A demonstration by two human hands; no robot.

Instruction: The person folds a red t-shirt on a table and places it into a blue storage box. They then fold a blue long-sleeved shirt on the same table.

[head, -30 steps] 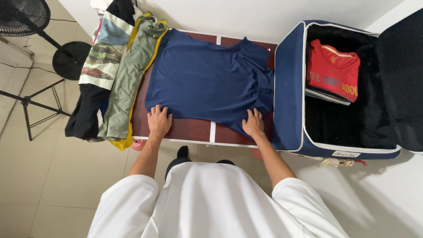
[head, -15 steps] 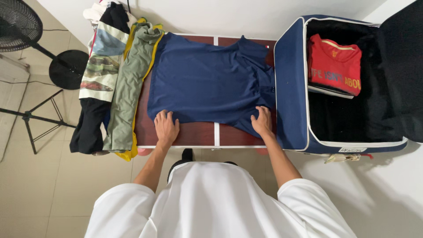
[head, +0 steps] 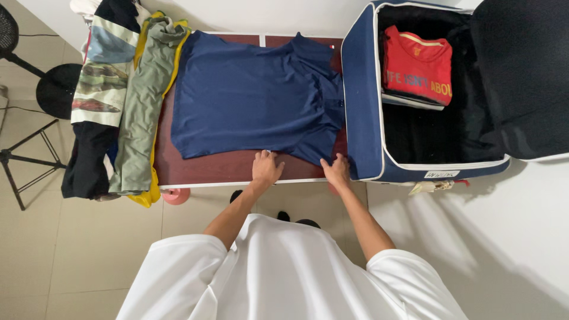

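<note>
A navy blue shirt [head: 255,95] lies spread flat on a dark red table [head: 207,169]. My left hand [head: 265,168] rests on the shirt's near hem, towards its right half, fingers pressed on the cloth. My right hand [head: 336,170] pinches the shirt's near right corner, close to the suitcase wall. Both hands sit near the table's front edge, about a hand's width apart.
An open navy suitcase [head: 361,106] stands right of the table with a folded red shirt [head: 418,68] inside. A pile of clothes [head: 121,106] hangs over the table's left end. A black fan stand [head: 35,95] is on the floor at left.
My left hand has slid right along the hem, from the shirt's left corner to near its middle. The right hand stays at the right corner. The camera view has shifted.
</note>
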